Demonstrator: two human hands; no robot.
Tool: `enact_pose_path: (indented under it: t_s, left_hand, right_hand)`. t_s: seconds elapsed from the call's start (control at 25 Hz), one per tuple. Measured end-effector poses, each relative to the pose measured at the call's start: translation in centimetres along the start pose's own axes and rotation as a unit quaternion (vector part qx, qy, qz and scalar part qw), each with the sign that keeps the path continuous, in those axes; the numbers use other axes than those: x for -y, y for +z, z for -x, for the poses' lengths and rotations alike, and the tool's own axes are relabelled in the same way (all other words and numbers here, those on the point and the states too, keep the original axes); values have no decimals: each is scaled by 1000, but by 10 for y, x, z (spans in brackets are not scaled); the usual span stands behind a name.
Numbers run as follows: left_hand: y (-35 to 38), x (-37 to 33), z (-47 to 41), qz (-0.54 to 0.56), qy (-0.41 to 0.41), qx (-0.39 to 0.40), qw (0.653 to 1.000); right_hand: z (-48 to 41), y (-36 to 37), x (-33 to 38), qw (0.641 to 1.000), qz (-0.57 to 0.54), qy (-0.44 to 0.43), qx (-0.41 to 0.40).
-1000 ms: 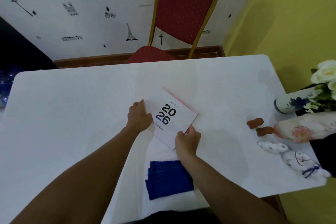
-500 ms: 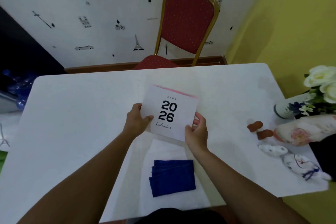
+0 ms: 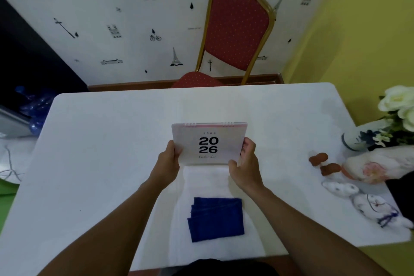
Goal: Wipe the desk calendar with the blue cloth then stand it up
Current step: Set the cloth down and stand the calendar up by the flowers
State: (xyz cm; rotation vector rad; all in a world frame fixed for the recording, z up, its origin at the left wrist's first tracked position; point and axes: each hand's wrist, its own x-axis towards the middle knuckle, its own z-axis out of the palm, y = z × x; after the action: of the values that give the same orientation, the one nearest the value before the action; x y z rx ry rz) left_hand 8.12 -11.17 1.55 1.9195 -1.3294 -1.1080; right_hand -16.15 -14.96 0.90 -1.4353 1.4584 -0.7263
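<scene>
The white desk calendar (image 3: 209,143), printed "2026 Calendar" with a pink back edge, is held upright and square to me above the middle of the white table (image 3: 100,141). My left hand (image 3: 167,163) grips its left edge and my right hand (image 3: 245,163) grips its lower right corner. The folded blue cloth (image 3: 216,218) lies flat on the table near the front edge, just below my hands, touched by neither.
A red chair with a gold frame (image 3: 235,33) stands behind the table. On the right side sit a vase of white flowers (image 3: 380,127), two brown pieces (image 3: 323,162) and white ceramic figurines (image 3: 363,201). A yellow wall runs along the right.
The calendar lay flat and skewed on the table a second ago. Both hands have lifted it, turned it square and tilted it up to face me. The cloth has stayed put.
</scene>
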Motion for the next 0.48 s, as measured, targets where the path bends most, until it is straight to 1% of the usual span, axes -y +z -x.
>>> enact_pose_path:
  t_s: [0.2,0.28,0.32,0.4,0.48]
  left_hand:
    - [6,19,1,-54,30,60,996]
    - [3,32,-6,-88,31,86,992]
    - [3,39,-9,-112,31,100,988]
    - [1,53,-10,-181,35,121,975]
    - [-2,61,-10,-263,58,130,954]
  right_hand:
    - [4,-1,-28,998,34,16,51]
    - [1,-5,-36,996,52,5,67]
    - [-1,-9,-40,994,71,-14,80]
    - [-8,-23,-56,978,148,-77,125]
    - [-18,-41,-72,939,261,-134,182]
